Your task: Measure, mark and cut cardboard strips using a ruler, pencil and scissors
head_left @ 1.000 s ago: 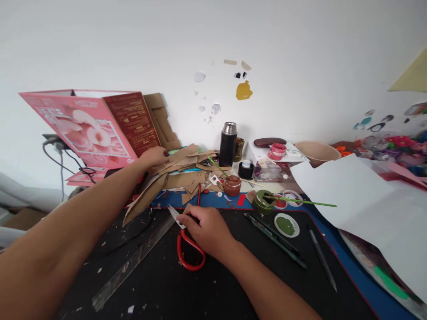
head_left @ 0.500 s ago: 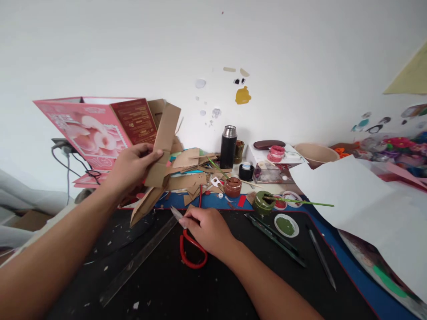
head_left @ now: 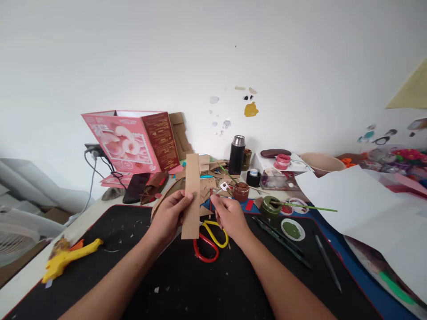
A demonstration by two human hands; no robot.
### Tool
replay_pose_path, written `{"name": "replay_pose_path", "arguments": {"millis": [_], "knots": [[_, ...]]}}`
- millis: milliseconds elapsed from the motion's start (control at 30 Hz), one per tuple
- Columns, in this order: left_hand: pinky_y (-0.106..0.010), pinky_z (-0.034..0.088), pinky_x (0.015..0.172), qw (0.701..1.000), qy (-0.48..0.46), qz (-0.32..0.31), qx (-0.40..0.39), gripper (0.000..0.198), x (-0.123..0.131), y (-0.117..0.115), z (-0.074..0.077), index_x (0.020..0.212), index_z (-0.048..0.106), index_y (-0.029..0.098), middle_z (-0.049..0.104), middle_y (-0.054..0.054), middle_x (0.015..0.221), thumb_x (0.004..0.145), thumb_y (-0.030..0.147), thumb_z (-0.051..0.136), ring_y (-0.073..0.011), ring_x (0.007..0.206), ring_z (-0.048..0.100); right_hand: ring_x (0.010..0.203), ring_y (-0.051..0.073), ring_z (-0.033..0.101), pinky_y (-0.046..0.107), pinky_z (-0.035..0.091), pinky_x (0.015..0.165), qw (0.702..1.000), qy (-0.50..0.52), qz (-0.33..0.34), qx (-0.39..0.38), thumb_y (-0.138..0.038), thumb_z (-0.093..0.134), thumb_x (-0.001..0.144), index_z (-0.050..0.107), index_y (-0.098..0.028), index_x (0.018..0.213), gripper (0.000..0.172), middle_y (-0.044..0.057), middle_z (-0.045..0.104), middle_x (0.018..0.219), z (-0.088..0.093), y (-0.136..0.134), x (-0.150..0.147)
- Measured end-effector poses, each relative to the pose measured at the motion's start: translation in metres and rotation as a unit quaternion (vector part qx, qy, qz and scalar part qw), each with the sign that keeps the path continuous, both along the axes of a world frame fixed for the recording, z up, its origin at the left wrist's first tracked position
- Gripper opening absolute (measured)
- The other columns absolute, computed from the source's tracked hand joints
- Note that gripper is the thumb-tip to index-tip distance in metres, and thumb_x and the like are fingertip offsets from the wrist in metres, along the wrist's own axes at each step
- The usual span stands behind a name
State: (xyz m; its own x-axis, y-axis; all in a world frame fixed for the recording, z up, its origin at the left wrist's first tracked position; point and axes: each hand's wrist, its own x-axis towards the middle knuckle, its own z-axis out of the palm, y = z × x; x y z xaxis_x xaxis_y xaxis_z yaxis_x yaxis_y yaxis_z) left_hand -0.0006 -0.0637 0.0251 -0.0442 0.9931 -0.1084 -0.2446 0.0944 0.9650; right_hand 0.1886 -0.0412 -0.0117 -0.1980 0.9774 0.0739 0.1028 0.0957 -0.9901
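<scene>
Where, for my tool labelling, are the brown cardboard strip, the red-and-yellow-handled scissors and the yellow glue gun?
brown cardboard strip (head_left: 192, 195): head view, its middle.
red-and-yellow-handled scissors (head_left: 206, 261): head view, red handle loop.
yellow glue gun (head_left: 71, 255): head view, its body.

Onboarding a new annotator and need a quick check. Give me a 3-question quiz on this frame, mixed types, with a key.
1. Multiple choice: what does the left hand grip? A) a cardboard strip B) a paintbrush C) a phone
2. True or false: the yellow glue gun lies at the left edge of the black mat.
3. Short answer: what lies on the mat between the two hands, close to the right hand?
Key: 1 A. 2 True. 3 The scissors, with one red handle and one yellow.
</scene>
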Motion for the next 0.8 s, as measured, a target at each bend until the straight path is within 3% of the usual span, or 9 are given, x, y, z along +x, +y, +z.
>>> {"name": "replay_pose_path", "arguments": {"millis": [167, 300, 567, 667, 800], "knots": [[-0.033, 0.061, 0.078, 0.997, 0.038, -0.061, -0.006, 0.058, 0.004, -0.009, -0.014, 0.098, 0.073, 0.021, 0.081, -0.006, 0.097, 0.068, 0.064, 0.096, -0.0221, 0.083, 0.076, 0.039, 0.014, 0.047, 0.028, 0.036, 0.043, 0.999, 0.043, -0.018, 0.012, -0.091, 0.057, 0.088, 0.057, -0.025, 0.076, 0.068, -0.006, 0.048, 0.05, 0.003, 0.007, 0.003], [-0.034, 0.06, 0.076, 0.993, 0.071, -0.091, -0.014, 0.06, 0.006, -0.011, -0.016, 0.098, 0.073, 0.021, 0.08, -0.006, 0.094, 0.068, 0.068, 0.095, -0.0236, 0.082, 0.075, 0.042, 0.011, 0.05, 0.024, 0.034, 0.041, 0.993, 0.114, -0.008, -0.013, -0.08, 0.069, 0.087, 0.058, -0.024, 0.088, 0.057, -0.006, 0.057, 0.063, 0.007, 0.008, 0.004], [-0.034, 0.058, 0.075, 0.974, 0.159, -0.159, 0.033, 0.058, 0.01, -0.013, -0.014, 0.105, 0.077, 0.02, 0.08, -0.008, 0.099, 0.077, 0.07, 0.086, -0.027, 0.089, 0.073, 0.041, 0.011, 0.049, 0.023, 0.034, 0.041, 0.994, 0.112, -0.006, 0.001, -0.062, 0.074, 0.089, 0.063, -0.022, 0.085, 0.041, -0.008, 0.053, 0.052, 0.008, 0.005, 0.004], [-0.034, 0.057, 0.076, 0.971, 0.176, -0.149, 0.063, 0.059, 0.01, -0.012, -0.015, 0.108, 0.078, 0.02, 0.08, -0.009, 0.104, 0.083, 0.073, 0.079, -0.0273, 0.091, 0.072, 0.038, 0.011, 0.047, 0.024, 0.034, 0.041, 0.995, 0.099, 0.016, 0.013, -0.058, 0.075, 0.089, 0.064, -0.023, 0.082, 0.038, -0.008, 0.051, 0.049, 0.009, 0.002, 0.001], [-0.031, 0.053, 0.071, 0.968, 0.216, -0.101, 0.079, 0.061, 0.009, -0.009, -0.016, 0.092, 0.078, 0.017, 0.078, -0.007, 0.09, 0.082, 0.078, 0.076, -0.0233, 0.08, 0.067, 0.037, 0.011, 0.045, 0.024, 0.034, 0.042, 0.995, 0.081, 0.047, 0.021, -0.055, 0.071, 0.094, 0.066, -0.023, 0.082, 0.035, -0.009, 0.05, 0.046, 0.007, -0.002, -0.003]]}}
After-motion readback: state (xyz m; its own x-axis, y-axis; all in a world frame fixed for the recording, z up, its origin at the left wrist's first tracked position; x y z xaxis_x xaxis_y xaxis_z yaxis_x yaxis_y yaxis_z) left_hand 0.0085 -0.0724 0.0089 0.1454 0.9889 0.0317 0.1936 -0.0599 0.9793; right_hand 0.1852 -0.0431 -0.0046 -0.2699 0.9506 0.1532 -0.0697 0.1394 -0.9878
